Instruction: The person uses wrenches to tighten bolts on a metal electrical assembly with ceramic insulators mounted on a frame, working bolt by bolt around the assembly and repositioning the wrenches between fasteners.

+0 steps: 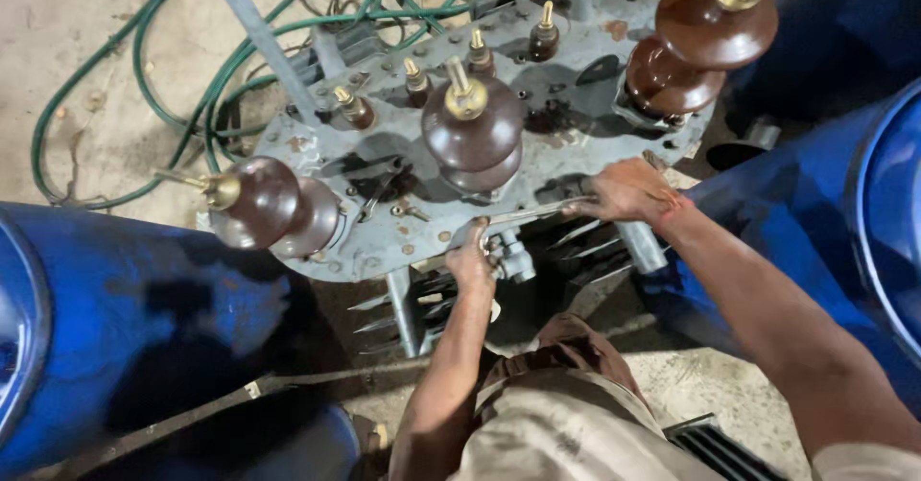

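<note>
Hands (472, 258) (624, 191) outstretched, gripping wrench (537, 212)

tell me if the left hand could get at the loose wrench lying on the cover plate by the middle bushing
Probably yes. The wrench lies uncovered on the cover plate, just beyond the left hand, with only small bolts between. That hand now grips a fitting at the plate's edge.

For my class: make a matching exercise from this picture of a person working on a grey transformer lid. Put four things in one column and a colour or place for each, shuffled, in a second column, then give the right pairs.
Things
1. hose
2. drum
3. middle insulator
4. wrench

Colour or place
A. blue, at the lower left
B. held in the right hand and steadied by the left hand at the lid's near edge
C. green, looped on the floor
D. glossy brown, brass-tipped

Pairs: 1-C, 2-A, 3-D, 4-B
</note>
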